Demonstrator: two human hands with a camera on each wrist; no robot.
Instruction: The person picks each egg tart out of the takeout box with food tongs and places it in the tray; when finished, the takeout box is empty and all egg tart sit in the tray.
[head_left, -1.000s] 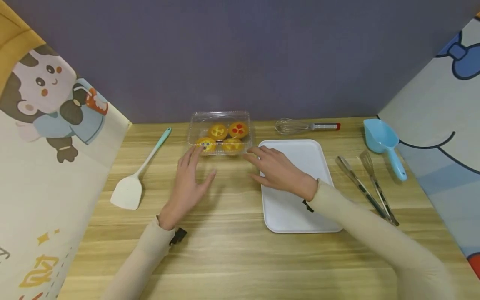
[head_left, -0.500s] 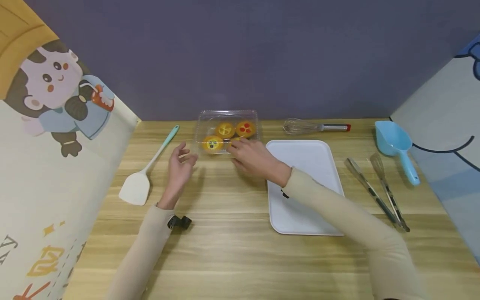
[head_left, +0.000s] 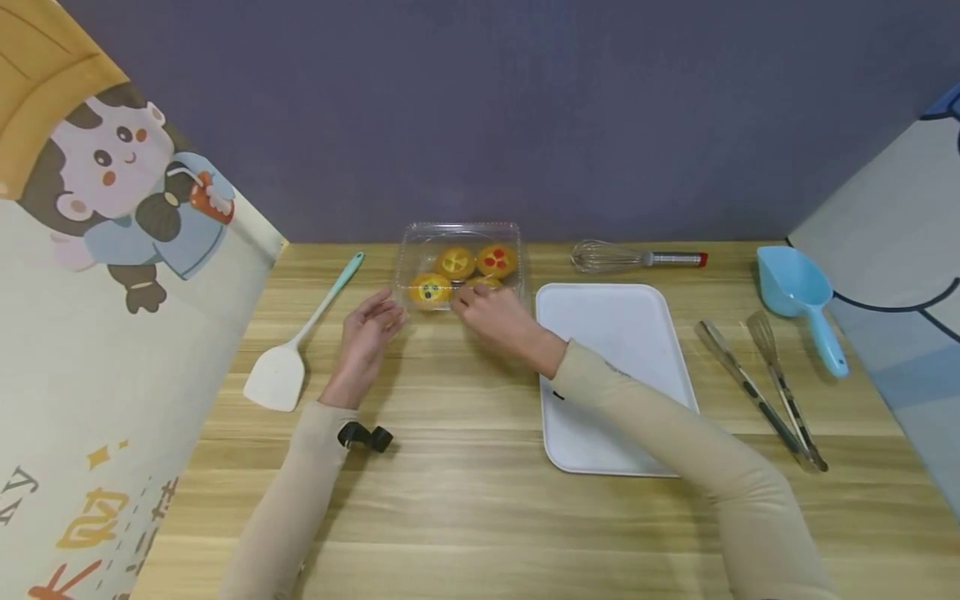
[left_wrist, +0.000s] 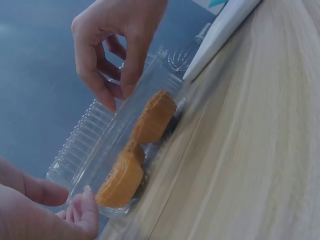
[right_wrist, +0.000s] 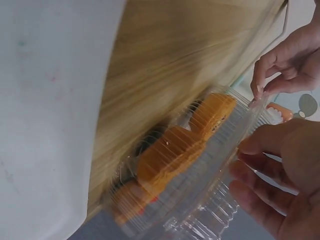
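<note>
A clear plastic food box [head_left: 457,237] stands by the back wall, with several orange tarts [head_left: 431,292] visible through it. At its front left corner, my left hand [head_left: 365,342] pinches the rim between thumb and finger; the right wrist view shows the left hand [right_wrist: 295,62] at that corner. My right hand [head_left: 501,318] has its fingers curled at the front rim and covers part of one tart. From the left wrist view, the thumb and fingertips of the right hand [left_wrist: 117,45] come close together on the box's edge [left_wrist: 107,130].
A white tray [head_left: 600,400] lies under the right forearm. A whisk [head_left: 630,257], blue scoop [head_left: 795,283], tongs [head_left: 750,387] and smaller whisk-like tool [head_left: 780,375] lie to the right. To the left is a white turner [head_left: 277,375]. Walls border the back and sides.
My right hand has moved left from above the tray's corner to the box's front rim. My left hand drew back, then came to the box's left corner. The view has shifted slightly.
</note>
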